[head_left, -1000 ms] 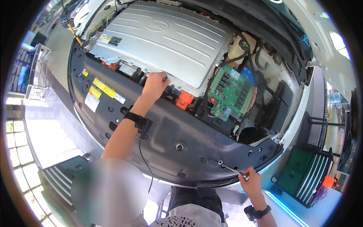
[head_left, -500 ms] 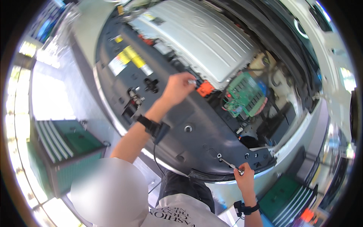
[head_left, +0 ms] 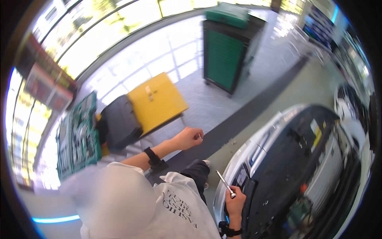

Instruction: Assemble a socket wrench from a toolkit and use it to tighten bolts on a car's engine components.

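My right hand (head_left: pixel 235 201) is closed around a silver ratchet wrench (head_left: pixel 225 182), whose long shaft points up and to the left, beside the front of a car (head_left: pixel 270 167) with its front open. My left hand (head_left: pixel 188 138) is stretched out over the floor, nearest the yellow tabletop (head_left: pixel 163 109), with fingertips pinched together. A small silvery piece (head_left: pixel 199 136) shows between those fingertips, too small to name.
Small items (head_left: pixel 149 93) lie on the yellow tabletop. Next to it is a dark grey bag (head_left: pixel 121 121), then an open green tool case (head_left: pixel 79 139) filled with tools. Farther off stands a green tool cabinet (head_left: pixel 223 55) with a green case (head_left: pixel 227 14) on top.
I have turned left, away from the engine bay toward the yellow table. My left hand has left the orange connector. The ratchet wrench has come off the dark front panel in my right hand.
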`<action>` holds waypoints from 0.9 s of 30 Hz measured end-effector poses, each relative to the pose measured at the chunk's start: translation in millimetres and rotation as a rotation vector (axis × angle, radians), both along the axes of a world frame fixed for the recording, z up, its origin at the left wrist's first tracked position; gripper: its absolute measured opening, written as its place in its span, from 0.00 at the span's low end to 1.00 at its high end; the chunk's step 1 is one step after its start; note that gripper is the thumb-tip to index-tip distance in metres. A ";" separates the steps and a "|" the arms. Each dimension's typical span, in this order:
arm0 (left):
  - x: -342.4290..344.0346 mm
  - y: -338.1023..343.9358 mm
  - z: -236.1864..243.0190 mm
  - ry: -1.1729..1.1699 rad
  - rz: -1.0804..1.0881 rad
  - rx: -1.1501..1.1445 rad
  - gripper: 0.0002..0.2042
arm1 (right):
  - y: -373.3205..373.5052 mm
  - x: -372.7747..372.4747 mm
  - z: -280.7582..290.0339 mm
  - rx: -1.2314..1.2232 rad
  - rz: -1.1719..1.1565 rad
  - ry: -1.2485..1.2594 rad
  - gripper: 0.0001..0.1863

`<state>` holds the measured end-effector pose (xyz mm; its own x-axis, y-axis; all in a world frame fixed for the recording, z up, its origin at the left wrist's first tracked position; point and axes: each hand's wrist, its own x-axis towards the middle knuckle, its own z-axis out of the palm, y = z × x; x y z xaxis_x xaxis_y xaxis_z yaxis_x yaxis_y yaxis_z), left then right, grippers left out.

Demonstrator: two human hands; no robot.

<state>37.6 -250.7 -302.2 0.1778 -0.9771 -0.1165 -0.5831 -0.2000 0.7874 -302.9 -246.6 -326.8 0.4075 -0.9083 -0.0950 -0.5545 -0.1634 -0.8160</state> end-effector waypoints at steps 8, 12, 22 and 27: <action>86.8 279.0 27.9 -0.067 0.807 -0.262 0.07 | 82.2 134.2 5.1 0.054 0.692 -0.004 0.10; 95.1 406.0 18.9 0.062 1.126 -0.243 0.07 | 129.6 185.0 6.4 0.008 0.976 0.068 0.09; 137.8 653.1 18.3 0.005 1.340 -0.244 0.07 | 326.2 336.0 24.5 -0.032 1.293 0.107 0.08; 156.0 696.1 14.5 0.016 1.517 -0.322 0.07 | 368.7 373.0 51.8 -0.063 1.395 0.109 0.08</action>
<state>193.6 445.4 -287.7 0.9907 0.1290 0.0442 0.0116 -0.4022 0.9155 70.1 122.2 -275.0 0.9600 0.2299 -0.1595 0.0334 -0.6600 -0.7506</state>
